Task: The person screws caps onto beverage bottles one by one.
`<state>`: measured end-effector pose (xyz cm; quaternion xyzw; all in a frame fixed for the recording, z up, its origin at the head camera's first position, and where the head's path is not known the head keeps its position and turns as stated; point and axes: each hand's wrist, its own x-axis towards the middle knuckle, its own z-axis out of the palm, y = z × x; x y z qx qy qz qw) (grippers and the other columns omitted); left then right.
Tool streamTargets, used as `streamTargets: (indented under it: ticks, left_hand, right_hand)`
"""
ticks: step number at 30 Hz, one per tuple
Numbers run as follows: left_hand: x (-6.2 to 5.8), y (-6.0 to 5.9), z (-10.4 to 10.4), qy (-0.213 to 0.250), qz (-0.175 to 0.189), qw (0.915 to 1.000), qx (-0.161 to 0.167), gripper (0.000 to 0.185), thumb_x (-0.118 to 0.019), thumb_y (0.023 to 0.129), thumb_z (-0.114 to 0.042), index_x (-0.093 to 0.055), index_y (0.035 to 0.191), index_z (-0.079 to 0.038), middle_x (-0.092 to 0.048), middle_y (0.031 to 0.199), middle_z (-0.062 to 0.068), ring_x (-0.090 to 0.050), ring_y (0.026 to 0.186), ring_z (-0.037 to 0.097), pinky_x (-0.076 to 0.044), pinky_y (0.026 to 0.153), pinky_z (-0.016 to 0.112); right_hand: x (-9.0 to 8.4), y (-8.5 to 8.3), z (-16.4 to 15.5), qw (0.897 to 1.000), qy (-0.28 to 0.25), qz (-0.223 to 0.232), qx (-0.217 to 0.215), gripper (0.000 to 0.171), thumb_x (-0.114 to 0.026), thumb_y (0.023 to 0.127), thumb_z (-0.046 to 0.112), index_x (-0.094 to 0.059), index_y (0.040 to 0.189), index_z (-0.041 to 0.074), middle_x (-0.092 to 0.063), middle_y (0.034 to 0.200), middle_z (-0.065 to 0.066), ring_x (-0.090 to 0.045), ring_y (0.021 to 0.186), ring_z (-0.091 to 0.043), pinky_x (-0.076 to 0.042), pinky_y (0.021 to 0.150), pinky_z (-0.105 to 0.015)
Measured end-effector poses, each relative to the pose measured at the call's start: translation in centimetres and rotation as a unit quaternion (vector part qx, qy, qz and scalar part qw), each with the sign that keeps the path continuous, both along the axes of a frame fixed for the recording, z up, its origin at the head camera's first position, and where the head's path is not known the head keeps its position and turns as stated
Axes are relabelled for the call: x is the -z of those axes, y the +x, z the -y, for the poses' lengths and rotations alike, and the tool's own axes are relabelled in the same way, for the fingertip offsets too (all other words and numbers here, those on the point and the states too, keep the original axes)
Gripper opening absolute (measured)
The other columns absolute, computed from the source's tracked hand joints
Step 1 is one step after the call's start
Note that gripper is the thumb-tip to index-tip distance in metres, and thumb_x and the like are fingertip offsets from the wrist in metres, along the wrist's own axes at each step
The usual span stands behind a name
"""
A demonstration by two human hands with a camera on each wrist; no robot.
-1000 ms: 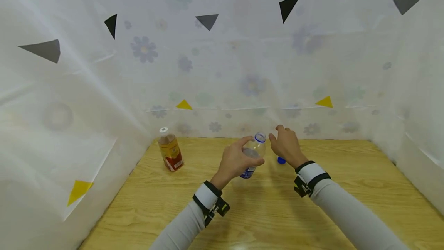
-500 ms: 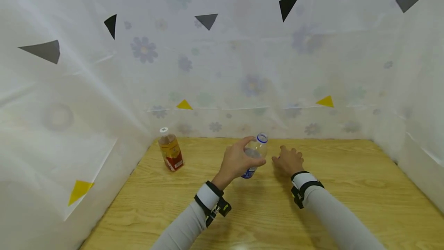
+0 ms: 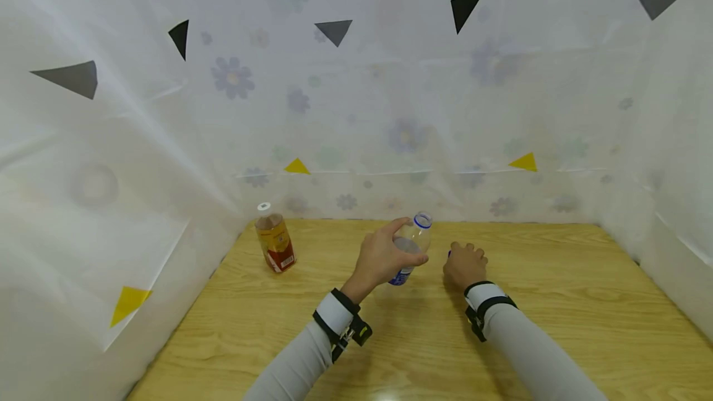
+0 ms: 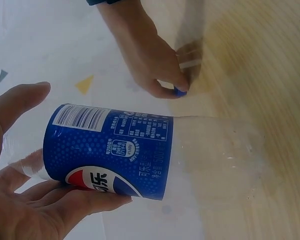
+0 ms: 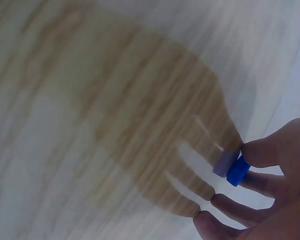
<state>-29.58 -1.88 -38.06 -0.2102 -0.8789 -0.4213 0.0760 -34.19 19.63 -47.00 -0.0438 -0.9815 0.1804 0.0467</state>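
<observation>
A clear plastic Pepsi bottle (image 3: 416, 241) with a blue label (image 4: 110, 145) stands upright near the middle of the table, its mouth uncapped. My left hand (image 3: 381, 258) grips it, thumb on one side and fingers on the other. Just right of it, my right hand (image 3: 466, 265) is down at the tabletop. In the right wrist view its thumb and index finger pinch a blue bottle cap (image 5: 238, 172) at the table surface, the other fingertips touching the wood. The head view shows only a sliver of the cap.
A bottle of amber drink (image 3: 275, 243) with a white cap and yellow-red label stands at the back left of the wooden table (image 3: 245, 320). Whitish sheeting (image 3: 362, 110) with flower prints and triangle stickers encloses the table at the back and sides.
My right hand has come down from above the table onto the blue cap and now pinches it. My left hand keeps hold of the bottle, nearly unmoved.
</observation>
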Motion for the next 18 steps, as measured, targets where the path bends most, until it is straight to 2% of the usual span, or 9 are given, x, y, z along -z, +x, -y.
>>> streamTargets:
  ticks: [8, 11, 14, 15, 18]
  left_hand:
    - [-0.1, 0.1, -0.1, 0.009, 0.004, 0.9999, 0.002, 0.07, -0.086, 0.078, -0.045, -0.06, 0.14, -0.027, -0.073, 0.117, 0.012, -0.072, 0.096, 0.024, -0.054, 0.064, 0.03]
    - [0.0, 0.0, -0.2, 0.011, 0.004, 0.9999, 0.005, 0.069, -0.086, 0.078, -0.044, -0.061, 0.139, -0.027, -0.073, 0.117, 0.012, -0.071, 0.094, 0.023, -0.054, 0.064, 0.03]
    - [0.1, 0.0, -0.2, 0.011, 0.005, 0.9999, 0.004, 0.07, -0.086, 0.078, -0.044, -0.06, 0.14, -0.026, -0.073, 0.118, 0.011, -0.071, 0.095, 0.023, -0.054, 0.064, 0.03]
    - [0.1, 0.0, -0.1, 0.01, 0.005, 0.9999, 0.003, 0.07, -0.086, 0.078, -0.044, -0.06, 0.14, -0.026, -0.073, 0.118, 0.011, -0.072, 0.095, 0.023, -0.055, 0.065, 0.03]
    - [0.1, 0.0, -0.1, 0.007, 0.003, 1.0, -0.002, 0.072, -0.086, 0.078, -0.045, -0.059, 0.142, -0.026, -0.073, 0.12, 0.011, -0.072, 0.097, 0.023, -0.055, 0.066, 0.03]
  right_hand:
    - [0.5, -0.5, -0.5, 1.0, 0.0, 0.001, -0.001, 0.044, -0.053, 0.092, 0.007, -0.054, 0.13, -0.015, -0.052, 0.12, -0.047, -0.047, 0.11, -0.069, -0.041, 0.093, -0.075]
    - [0.4, -0.7, -0.7, 1.0, -0.004, -0.009, -0.001, 0.034, -0.053, 0.092, 0.006, -0.058, 0.117, -0.017, -0.057, 0.111, -0.044, -0.052, 0.103, -0.065, -0.045, 0.088, -0.073]
    - [0.0, -1.0, -0.8, 0.999, -0.005, -0.038, -0.008, 0.025, -0.05, 0.092, 0.005, -0.06, 0.1, -0.016, -0.061, 0.097, -0.039, -0.058, 0.091, -0.059, -0.051, 0.078, -0.068]
    - [-0.1, -1.0, -0.9, 0.999, -0.006, -0.051, -0.009, 0.024, -0.049, 0.092, 0.005, -0.06, 0.099, -0.016, -0.061, 0.094, -0.038, -0.059, 0.089, -0.058, -0.052, 0.076, -0.066]
    - [-0.8, -1.2, -0.9, 0.996, -0.017, -0.088, -0.011, 0.032, -0.043, 0.095, 0.005, -0.061, 0.11, -0.017, -0.062, 0.1, -0.04, -0.059, 0.092, -0.059, -0.052, 0.078, -0.067]
